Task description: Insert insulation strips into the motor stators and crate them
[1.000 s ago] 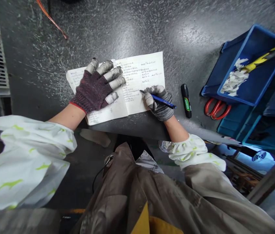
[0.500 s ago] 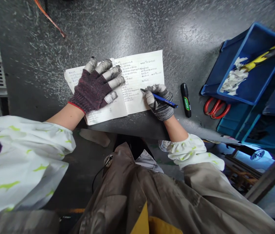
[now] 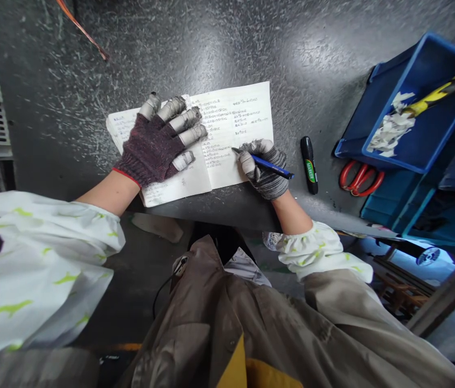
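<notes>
Slight shift only since the earlier view: the blue tray (image 3: 449,40) sat a little higher in frame, while both hands kept their places on the page.

Item 1: notebook (image 3: 231,116), lying open on the dark, speckled table (image 3: 211,43), near its edge and directly before the person. Pages were handwritten in columns.

Item 2: left hand (image 3: 152,143), in a maroon knit glove with silver-coated fingertips. Its fingers (image 3: 184,121) were spread apart and lay flat across the pages.

Item 3: right hand (image 3: 263,170), in a grey knit glove, resting on the right-hand page. Its fingers (image 3: 247,161) were closed together, clamped on a blue pen (image 3: 271,166), with the tip at the writing.

Item 4: black marker (image 3: 309,165), upright in the picture, just right of the right hand.

Item 5: red-handled scissors (image 3: 360,178), beside the tray.

Item 6: paper scraps (image 3: 391,132) and a yellow-handled tool (image 3: 441,91), in the tray.

Note: neat writing likely depended on the left hand pinning the pages flat while the right wrist stayed steady and the grip stayed low on the pen.
</notes>
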A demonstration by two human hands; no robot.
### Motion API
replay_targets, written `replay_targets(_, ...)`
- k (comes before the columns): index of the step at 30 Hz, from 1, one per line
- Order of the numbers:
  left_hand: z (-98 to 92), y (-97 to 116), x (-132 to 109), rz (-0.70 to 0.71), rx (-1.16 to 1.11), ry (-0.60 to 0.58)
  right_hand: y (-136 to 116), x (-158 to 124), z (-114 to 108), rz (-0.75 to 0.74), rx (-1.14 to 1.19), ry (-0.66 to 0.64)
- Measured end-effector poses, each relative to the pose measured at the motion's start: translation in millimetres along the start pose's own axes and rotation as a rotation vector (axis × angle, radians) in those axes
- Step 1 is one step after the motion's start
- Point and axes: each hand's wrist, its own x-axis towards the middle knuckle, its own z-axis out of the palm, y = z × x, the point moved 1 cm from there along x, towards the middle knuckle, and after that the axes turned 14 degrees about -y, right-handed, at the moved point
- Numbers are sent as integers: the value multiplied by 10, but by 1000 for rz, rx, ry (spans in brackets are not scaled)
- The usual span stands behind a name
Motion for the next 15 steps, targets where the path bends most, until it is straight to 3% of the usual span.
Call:
replay_targets(4,-24,40,6,-34,-134,26,4,-8,12,12,36,-3)
replay_targets(10,-12,29,9,-50,-121,8,-47,1,-2,76,-23,-15)
replay_targets(15,24,-18,0,-7,-55,4,-93,-12,-27,24,-64,-10)
